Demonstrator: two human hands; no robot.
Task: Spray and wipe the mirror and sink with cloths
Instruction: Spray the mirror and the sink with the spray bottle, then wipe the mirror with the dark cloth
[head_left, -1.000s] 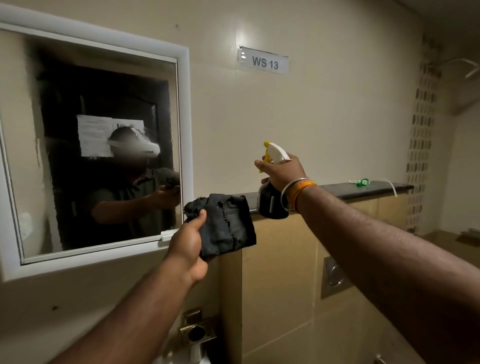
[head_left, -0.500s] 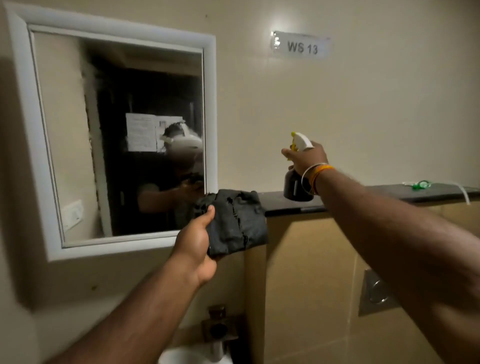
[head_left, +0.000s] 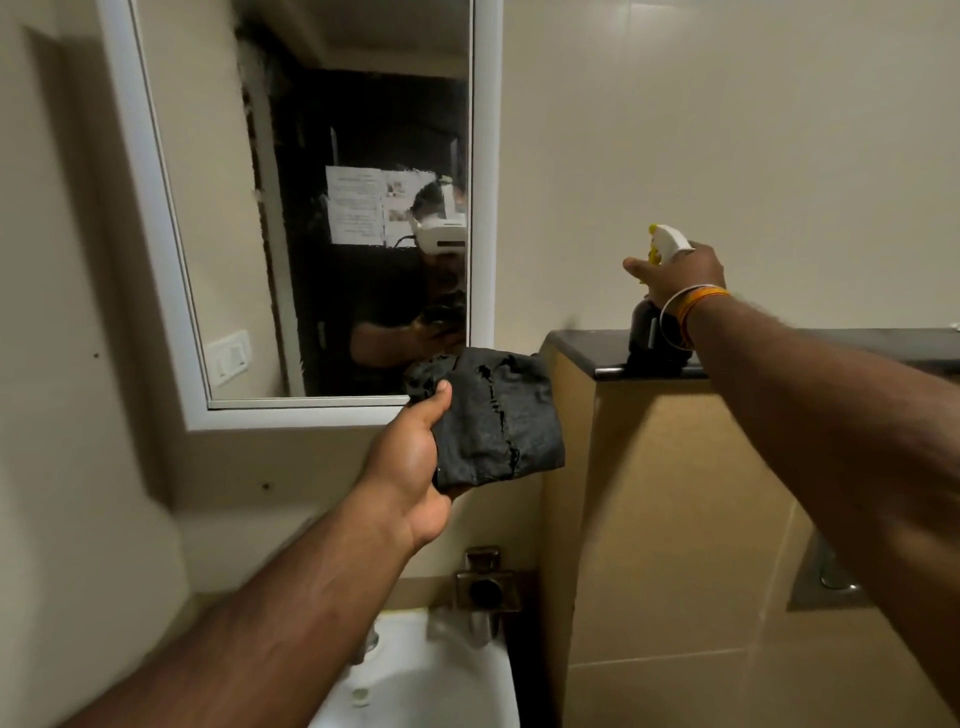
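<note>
A white-framed mirror (head_left: 218, 208) hangs on the wall at upper left. Below it, the white sink (head_left: 431, 686) shows at the bottom edge. My left hand (head_left: 410, 467) grips a dark grey cloth (head_left: 498, 421) just below the mirror's lower right corner. My right hand (head_left: 675, 273) holds the white and yellow head of a dark spray bottle (head_left: 647, 338), whose base stands on the black ledge (head_left: 582, 345) to the right of the mirror.
A metal tap (head_left: 485, 592) is fixed to the wall above the sink. A tan tiled boxing (head_left: 665, 519) under the ledge juts out on the right, with a metal flush plate (head_left: 826, 582) on it.
The view has swung left and down, bringing the sink into sight. The spray bottle has come down onto the ledge. My left hand still holds the cloth near the mirror's corner.
</note>
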